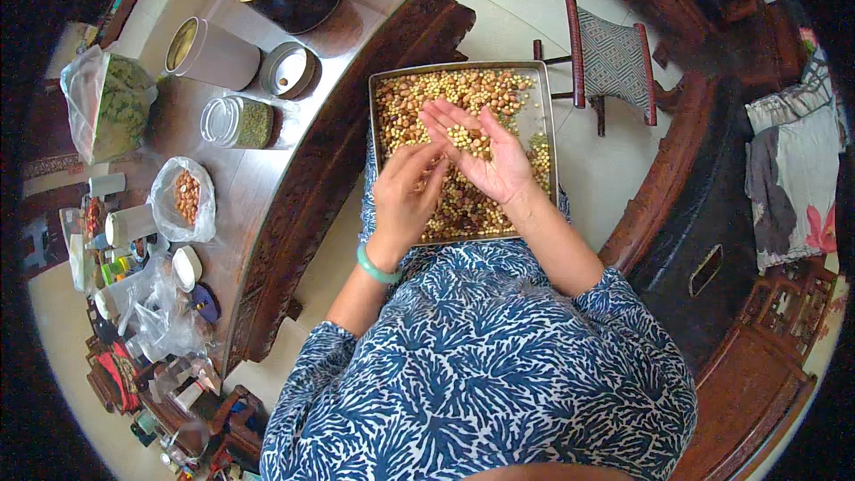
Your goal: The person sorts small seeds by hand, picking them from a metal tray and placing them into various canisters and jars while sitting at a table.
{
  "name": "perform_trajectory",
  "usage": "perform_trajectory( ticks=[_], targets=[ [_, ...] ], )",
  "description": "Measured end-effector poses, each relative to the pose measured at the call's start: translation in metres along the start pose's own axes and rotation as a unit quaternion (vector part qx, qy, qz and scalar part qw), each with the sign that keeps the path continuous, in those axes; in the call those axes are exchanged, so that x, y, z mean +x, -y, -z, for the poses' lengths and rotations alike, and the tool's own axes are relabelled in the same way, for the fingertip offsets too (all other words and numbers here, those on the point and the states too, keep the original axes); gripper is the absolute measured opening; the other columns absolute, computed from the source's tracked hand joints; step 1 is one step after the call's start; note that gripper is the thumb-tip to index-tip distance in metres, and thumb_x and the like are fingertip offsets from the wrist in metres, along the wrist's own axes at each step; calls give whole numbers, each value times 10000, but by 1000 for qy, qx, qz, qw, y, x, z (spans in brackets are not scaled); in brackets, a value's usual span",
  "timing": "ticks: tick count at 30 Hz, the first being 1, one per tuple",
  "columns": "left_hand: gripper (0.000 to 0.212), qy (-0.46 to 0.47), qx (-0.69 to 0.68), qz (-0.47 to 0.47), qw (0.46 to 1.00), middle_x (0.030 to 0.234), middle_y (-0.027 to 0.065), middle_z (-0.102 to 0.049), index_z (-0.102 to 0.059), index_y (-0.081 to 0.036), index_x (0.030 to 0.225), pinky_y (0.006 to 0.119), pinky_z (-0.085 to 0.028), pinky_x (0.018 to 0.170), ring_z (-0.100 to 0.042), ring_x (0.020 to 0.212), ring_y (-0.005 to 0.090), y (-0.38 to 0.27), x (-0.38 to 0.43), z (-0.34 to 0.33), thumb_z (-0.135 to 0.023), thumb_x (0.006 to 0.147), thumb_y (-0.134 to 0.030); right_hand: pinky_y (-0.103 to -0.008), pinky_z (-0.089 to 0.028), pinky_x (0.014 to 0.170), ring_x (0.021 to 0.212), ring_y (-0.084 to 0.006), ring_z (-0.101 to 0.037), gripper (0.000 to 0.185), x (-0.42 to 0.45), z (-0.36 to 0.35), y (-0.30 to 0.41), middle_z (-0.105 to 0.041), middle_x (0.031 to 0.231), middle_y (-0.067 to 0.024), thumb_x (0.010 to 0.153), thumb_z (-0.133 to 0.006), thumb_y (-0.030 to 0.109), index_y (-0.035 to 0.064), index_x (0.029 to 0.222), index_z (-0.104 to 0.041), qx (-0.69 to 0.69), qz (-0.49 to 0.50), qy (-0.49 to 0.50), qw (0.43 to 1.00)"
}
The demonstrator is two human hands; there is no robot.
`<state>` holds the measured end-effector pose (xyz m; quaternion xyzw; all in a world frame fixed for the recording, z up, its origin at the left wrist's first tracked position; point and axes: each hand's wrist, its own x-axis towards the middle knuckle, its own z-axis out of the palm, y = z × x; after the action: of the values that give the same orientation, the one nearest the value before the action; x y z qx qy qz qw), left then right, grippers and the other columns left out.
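Observation:
A rectangular metal tray (544,121) rests on my lap, spread with mixed soybeans, peanuts and darker beans. Above it my right hand (502,162) is turned palm up, cupping a small heap of soybeans (469,139) with what looks like a peanut or two among them. My left hand (409,194), with a pale green bangle (377,267) at the wrist, is beside that palm. Its bent fingertips come close to the right hand's fingers; whether they pinch anything is hidden and slightly blurred. Some greenish beans (538,143) lie along the tray's right side.
On the wooden table (234,194) to the left stand a dark pot (314,0), a plastic canister (230,60), a round lid (288,70), a jar of green beans (254,123) and a bag of peanuts (187,197). A folding stool (614,57) stands beyond the tray.

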<state>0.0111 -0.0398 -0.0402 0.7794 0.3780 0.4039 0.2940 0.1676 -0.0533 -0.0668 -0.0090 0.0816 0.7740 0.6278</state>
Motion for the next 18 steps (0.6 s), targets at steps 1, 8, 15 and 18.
perform_trajectory(
  ticks=[1,8,15,18],
  targets=[
    [278,9,3,-31,999,943,114,-653,-663,-29,1042,298,-527,680,-652,808,224,-1,3,-5,-704,767,-13,-418,-256,1148,1377,-330,-269,612,0,0,-2,-272,1474,-228,1014,-278,374,-103,1397,-255,-84,15,-8,996],
    [254,76,17,5,997,936,106,-627,-669,-49,1015,336,-519,691,-633,825,271,-6,13,-10,-699,763,-52,-393,-231,1152,1365,-299,-308,650,4,-8,-17,-327,1460,-202,1013,-177,426,-87,1394,-294,-176,24,-24,984],
    [278,136,45,-31,989,975,106,-620,-659,-58,1019,371,-519,736,-625,901,308,-4,22,-3,-682,741,-58,-383,-215,1156,1369,-289,-298,646,9,-1,-25,-323,1464,-188,1012,-188,428,-74,1408,-275,-216,26,-16,976],
    [282,151,66,-13,986,972,105,-626,-659,-60,1009,379,-523,734,-633,876,312,-4,23,0,-686,728,-63,-379,-222,1152,1362,-281,-311,633,9,-5,-29,-334,1459,-183,1014,-190,417,-69,1408,-280,-183,18,-42,982]
  ],
)
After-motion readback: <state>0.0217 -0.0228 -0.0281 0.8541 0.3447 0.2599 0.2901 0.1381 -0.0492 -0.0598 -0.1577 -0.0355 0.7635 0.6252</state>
